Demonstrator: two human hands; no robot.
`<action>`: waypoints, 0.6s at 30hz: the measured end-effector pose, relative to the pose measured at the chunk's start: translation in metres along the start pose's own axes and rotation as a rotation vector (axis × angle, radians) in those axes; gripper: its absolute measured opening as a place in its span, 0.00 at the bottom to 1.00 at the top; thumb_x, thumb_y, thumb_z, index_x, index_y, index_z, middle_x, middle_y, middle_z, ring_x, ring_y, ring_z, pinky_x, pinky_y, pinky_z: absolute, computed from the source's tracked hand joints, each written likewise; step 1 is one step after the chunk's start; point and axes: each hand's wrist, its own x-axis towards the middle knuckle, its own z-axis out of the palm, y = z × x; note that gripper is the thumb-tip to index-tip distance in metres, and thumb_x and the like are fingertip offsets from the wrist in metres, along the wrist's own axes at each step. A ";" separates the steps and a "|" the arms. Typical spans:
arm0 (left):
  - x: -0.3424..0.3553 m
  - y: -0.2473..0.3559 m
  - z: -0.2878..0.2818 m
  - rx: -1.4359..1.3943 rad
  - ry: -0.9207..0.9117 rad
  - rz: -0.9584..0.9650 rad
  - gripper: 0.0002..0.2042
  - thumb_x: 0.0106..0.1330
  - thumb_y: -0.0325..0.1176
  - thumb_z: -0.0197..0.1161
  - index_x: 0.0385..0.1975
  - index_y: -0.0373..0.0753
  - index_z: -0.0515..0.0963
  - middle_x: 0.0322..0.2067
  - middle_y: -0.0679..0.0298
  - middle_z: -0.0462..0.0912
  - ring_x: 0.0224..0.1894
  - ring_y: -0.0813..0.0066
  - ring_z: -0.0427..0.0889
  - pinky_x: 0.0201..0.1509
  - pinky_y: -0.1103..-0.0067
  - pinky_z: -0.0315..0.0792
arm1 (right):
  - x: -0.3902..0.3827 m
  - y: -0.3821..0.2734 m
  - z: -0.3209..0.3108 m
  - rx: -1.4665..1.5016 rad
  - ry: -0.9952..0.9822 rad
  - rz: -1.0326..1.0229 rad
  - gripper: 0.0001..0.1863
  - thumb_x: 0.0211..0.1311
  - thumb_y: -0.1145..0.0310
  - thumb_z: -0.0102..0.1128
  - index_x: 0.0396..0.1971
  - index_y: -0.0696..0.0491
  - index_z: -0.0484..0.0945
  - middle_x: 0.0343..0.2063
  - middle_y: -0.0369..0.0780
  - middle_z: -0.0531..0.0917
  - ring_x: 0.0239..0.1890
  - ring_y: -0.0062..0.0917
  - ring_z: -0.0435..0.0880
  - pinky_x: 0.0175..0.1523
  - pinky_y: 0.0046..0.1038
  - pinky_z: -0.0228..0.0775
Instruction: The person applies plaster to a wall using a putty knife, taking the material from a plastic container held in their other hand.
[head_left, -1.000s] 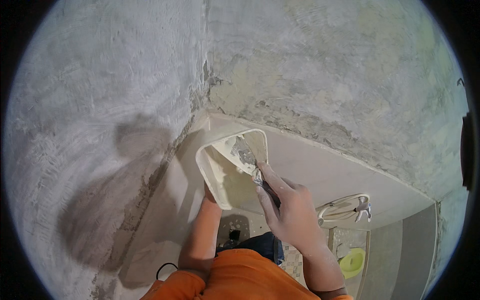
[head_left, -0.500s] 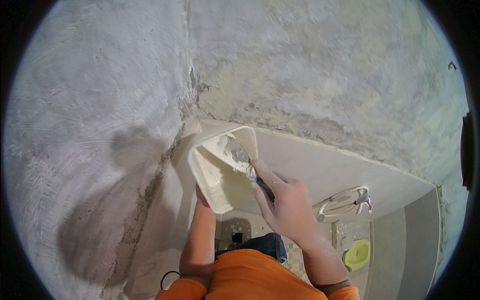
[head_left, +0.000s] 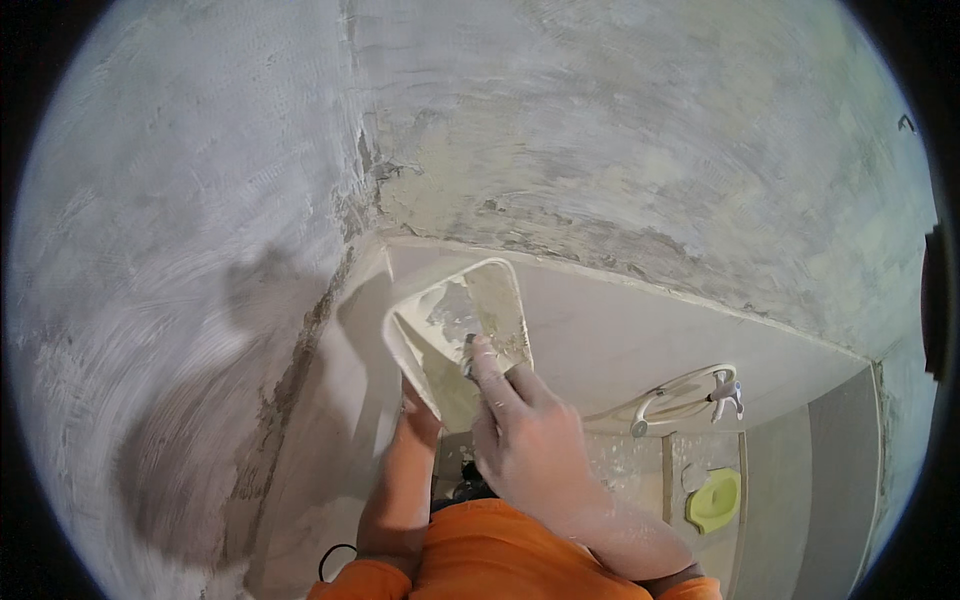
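A white rectangular plastic tub (head_left: 402, 352), its walls smeared with cream-coloured putty, is held up in front of me, tilted. My left hand (head_left: 419, 408) supports it from below and the left side; its fingers are hidden behind the tub. My right hand (head_left: 530, 425) is closed round the handle of a putty knife (head_left: 470, 350), with the index finger stretched along it. The knife's wide blade, coated with putty, is inside the tub against the putty there.
Two rough plastered walls (head_left: 600, 130) meet in a corner ahead, above smooth pale panels (head_left: 640, 330). A white hose with a tap (head_left: 722, 392) is fixed on the right. Below it sits a yellow-green squat toilet (head_left: 714, 501). My shadow falls on the left wall.
My right hand has moved left and turned, bringing the knife handle more upright over the tub. The tub has shifted slightly right and down, with my left hand still under it.
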 end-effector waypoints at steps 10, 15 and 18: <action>0.005 -0.009 0.002 -0.400 -0.187 -0.080 0.25 0.78 0.42 0.54 0.71 0.41 0.62 0.64 0.60 0.71 0.64 0.68 0.71 0.71 0.66 0.67 | -0.007 0.004 0.003 -0.128 -0.049 -0.006 0.38 0.57 0.75 0.63 0.71 0.57 0.65 0.34 0.45 0.76 0.28 0.42 0.82 0.32 0.41 0.78; 0.009 -0.006 0.014 -0.269 -0.055 -0.030 0.26 0.78 0.43 0.54 0.71 0.40 0.63 0.65 0.59 0.72 0.65 0.65 0.72 0.71 0.64 0.67 | -0.016 0.007 0.005 -0.180 -0.058 0.025 0.38 0.58 0.73 0.63 0.71 0.57 0.65 0.34 0.46 0.76 0.27 0.43 0.83 0.31 0.42 0.78; 0.014 -0.002 0.011 -0.466 0.051 -0.084 0.26 0.78 0.44 0.54 0.71 0.40 0.63 0.65 0.58 0.72 0.65 0.63 0.72 0.71 0.63 0.68 | -0.021 0.011 0.005 -0.233 -0.124 0.043 0.36 0.58 0.73 0.62 0.70 0.57 0.67 0.33 0.46 0.77 0.26 0.44 0.82 0.30 0.43 0.77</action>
